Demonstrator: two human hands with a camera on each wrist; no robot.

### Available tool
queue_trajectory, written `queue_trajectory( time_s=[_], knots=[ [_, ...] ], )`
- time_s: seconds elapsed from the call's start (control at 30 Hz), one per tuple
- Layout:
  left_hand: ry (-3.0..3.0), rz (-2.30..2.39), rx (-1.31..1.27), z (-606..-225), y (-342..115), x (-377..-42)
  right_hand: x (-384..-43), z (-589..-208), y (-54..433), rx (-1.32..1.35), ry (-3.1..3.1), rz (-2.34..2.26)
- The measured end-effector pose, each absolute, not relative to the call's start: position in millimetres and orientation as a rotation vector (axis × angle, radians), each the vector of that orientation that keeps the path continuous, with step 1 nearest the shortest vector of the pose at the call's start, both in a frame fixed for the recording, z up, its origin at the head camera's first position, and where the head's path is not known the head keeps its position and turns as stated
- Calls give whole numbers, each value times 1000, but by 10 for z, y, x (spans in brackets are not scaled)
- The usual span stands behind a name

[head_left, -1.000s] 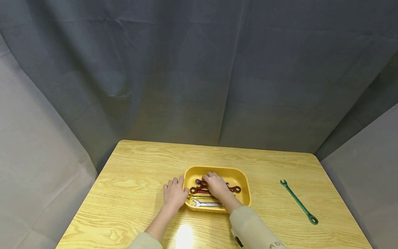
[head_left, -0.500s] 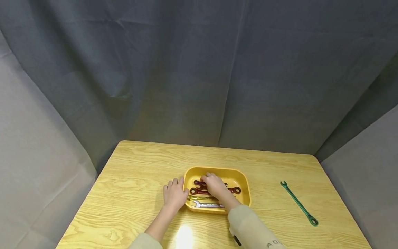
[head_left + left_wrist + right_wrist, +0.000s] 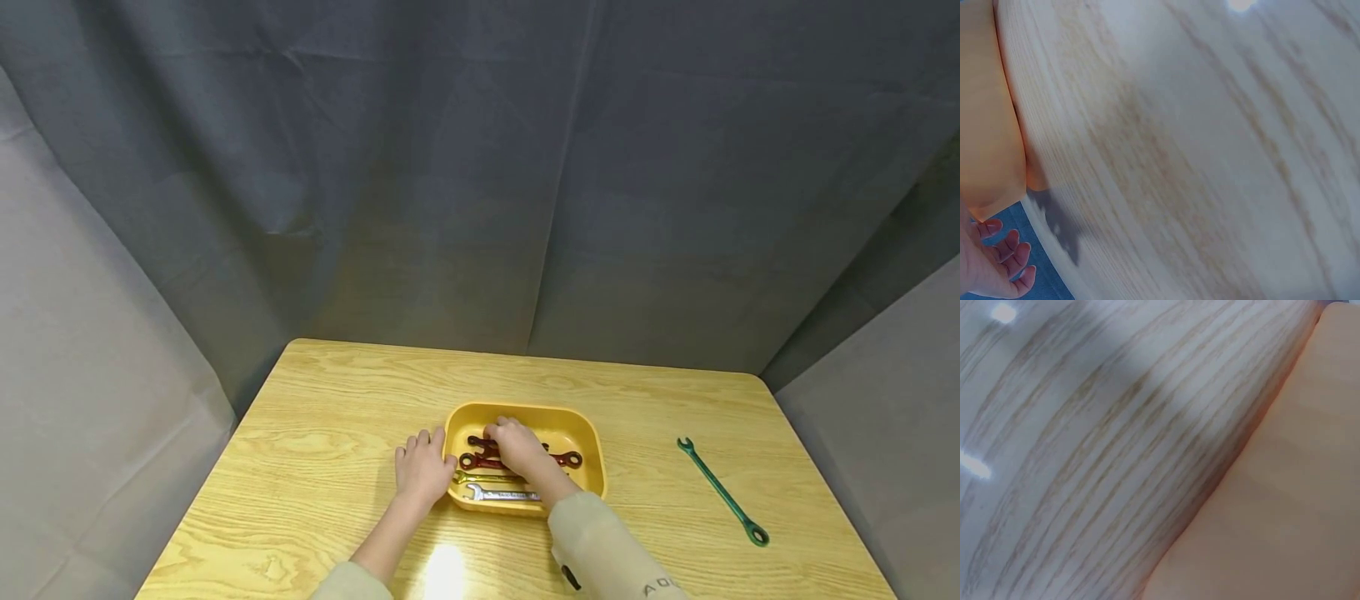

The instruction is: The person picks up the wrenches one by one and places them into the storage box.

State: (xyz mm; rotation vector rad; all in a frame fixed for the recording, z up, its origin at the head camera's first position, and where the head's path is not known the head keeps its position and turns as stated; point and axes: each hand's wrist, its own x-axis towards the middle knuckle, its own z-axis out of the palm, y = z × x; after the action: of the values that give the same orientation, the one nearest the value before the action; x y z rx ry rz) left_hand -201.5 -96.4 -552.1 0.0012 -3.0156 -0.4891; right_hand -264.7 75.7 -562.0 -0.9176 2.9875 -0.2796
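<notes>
A yellow plastic bin (image 3: pixel 581 479) sits on the table, with several combination wrenches lying side by side in it. My right hand (image 3: pixel 519 447) reaches into the bin, fingers curled down on a small dark purple wrench (image 3: pixel 475 440) near the far side; the fingertips are hidden. Closer to me lie a red wrench (image 3: pixel 568 459), a gold wrench (image 3: pixel 480 477) and a silver wrench (image 3: pixel 502 494), partly covered by that hand and forearm. My left hand (image 3: pixel 422 472) rests against the bin's left wall, its thumb at the rim. In the left wrist view its fingers (image 3: pixel 1007 247) look relaxed.
A green wrench (image 3: pixel 722 490) lies at a slant on the wooden table (image 3: pixel 337 392), to the right of the bin. Dark grey cloth (image 3: pixel 420 208) hangs behind the table, and paler cloth stands at both sides.
My right hand has shifted slightly to the left inside the bin, and the purple wrench moved left with it. My left hand and the green wrench have stayed in place.
</notes>
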Motion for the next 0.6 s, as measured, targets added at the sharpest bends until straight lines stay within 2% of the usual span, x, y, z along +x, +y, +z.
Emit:
queue_trajectory(
  time_s=[0.6],
  knots=[
    [-3022, -510, 21, -5537, -960, -2030, -2619, -5671, 778, -879, 2985, -281]
  ],
)
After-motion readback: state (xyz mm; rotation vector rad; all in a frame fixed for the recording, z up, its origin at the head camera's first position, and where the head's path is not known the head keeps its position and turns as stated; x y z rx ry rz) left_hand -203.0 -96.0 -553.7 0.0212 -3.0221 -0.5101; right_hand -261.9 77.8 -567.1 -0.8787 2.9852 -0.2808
